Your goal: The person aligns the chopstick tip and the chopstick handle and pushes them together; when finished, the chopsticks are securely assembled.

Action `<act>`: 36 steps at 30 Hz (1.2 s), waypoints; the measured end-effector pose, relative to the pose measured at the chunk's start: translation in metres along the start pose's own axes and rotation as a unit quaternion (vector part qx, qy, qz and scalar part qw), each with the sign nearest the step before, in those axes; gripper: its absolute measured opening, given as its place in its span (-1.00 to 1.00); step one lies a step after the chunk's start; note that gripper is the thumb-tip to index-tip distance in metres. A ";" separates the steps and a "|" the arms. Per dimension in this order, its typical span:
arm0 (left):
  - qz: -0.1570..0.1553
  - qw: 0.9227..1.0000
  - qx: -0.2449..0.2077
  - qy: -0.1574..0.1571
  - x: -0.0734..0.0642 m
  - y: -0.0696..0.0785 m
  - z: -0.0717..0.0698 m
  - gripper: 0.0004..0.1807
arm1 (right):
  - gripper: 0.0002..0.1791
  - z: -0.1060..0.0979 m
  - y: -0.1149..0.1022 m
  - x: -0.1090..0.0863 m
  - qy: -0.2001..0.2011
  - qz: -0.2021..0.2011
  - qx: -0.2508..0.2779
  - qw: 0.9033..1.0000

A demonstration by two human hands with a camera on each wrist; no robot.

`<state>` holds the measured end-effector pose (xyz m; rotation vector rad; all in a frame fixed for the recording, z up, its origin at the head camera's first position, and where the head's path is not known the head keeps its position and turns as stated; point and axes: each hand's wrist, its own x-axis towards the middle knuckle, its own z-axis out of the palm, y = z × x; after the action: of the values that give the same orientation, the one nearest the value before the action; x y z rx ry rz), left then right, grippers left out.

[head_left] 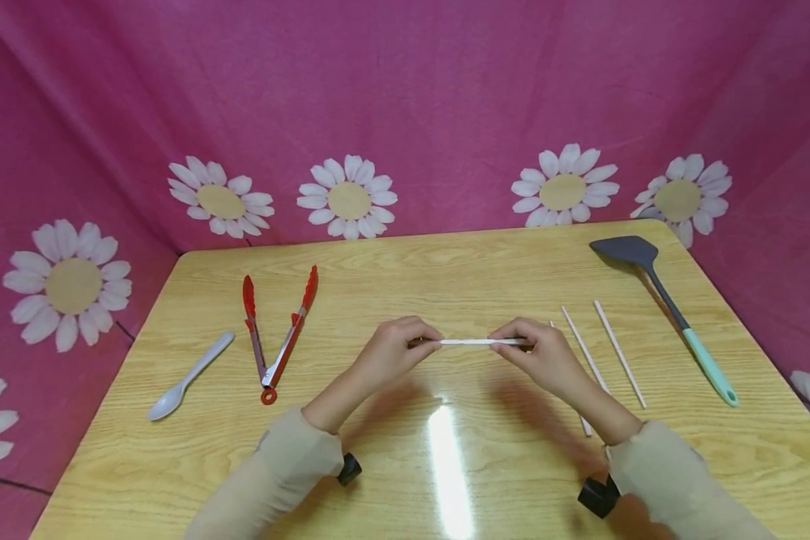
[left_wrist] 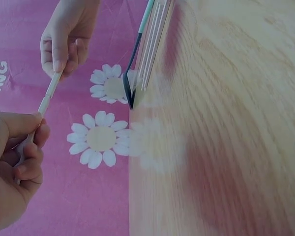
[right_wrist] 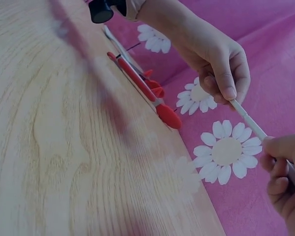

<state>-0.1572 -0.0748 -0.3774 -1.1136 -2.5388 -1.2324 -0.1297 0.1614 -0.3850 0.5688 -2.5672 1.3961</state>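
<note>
Both hands hold the ends of one thin white straw (head_left: 466, 342) above the middle of the table. My left hand (head_left: 393, 346) pinches its left end between thumb and curled fingers. At the other end, my right hand (head_left: 538, 352) grips it in the same manner. A short white stretch shows between the fingertips, and the ends run hidden into the hands. In the left wrist view the straw (left_wrist: 45, 102) has a step partway along, a thicker piece meeting a thinner one. The right wrist view shows the straw (right_wrist: 253, 125) nearly straight, with a seam.
Three similar pale straws (head_left: 619, 352) lie right of my right hand, partly behind that forearm. Farther right is a spatula (head_left: 675, 307) with a mint handle. Red tongs (head_left: 290, 341), spread apart, and a pale spoon (head_left: 192, 375) lie on the left. A pink flowered cloth (head_left: 432, 112) surrounds the table (head_left: 405, 277).
</note>
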 end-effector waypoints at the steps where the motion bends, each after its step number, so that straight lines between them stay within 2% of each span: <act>1: 0.000 1.000 -0.002 0.002 0.001 0.000 0.001 -0.92 | -0.92 -0.001 0.000 0.000 0.003 -0.002 0.000 1.000; 6: -0.005 1.000 -0.011 0.009 0.003 0.002 0.006 -0.93 | -0.93 -0.003 0.001 0.001 0.006 -0.006 0.006 1.000; 14: 0.004 1.000 -0.014 0.008 0.004 0.004 0.006 -0.93 | -0.90 -0.002 0.001 -0.002 0.025 -0.020 -0.001 0.999; 22: 0.001 1.000 -0.021 0.022 0.000 0.004 0.006 -0.93 | -0.93 -0.001 -0.007 0.002 0.011 -0.041 0.007 0.999; 26: 0.003 0.999 -0.020 0.027 -0.002 0.004 0.007 -0.94 | -0.92 -0.002 -0.021 0.003 0.005 -0.047 0.006 0.999; 29: 0.003 0.999 -0.021 0.027 -0.003 0.004 0.007 -0.94 | -0.93 -0.002 -0.021 0.002 -0.002 -0.051 0.008 0.999; 33: 0.015 1.000 -0.002 0.020 -0.004 0.001 0.007 -0.94 | -0.95 0.001 -0.006 0.002 -0.021 -0.032 0.003 0.999; 36: 0.033 0.999 0.035 0.009 -0.005 -0.002 0.008 -0.95 | -0.93 0.003 0.000 0.002 -0.040 -0.048 -0.028 0.998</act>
<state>-0.1532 -0.0722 -0.3855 -1.1567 -2.4905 -1.1223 -0.1319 0.1586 -0.3860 0.7411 -2.5928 1.2924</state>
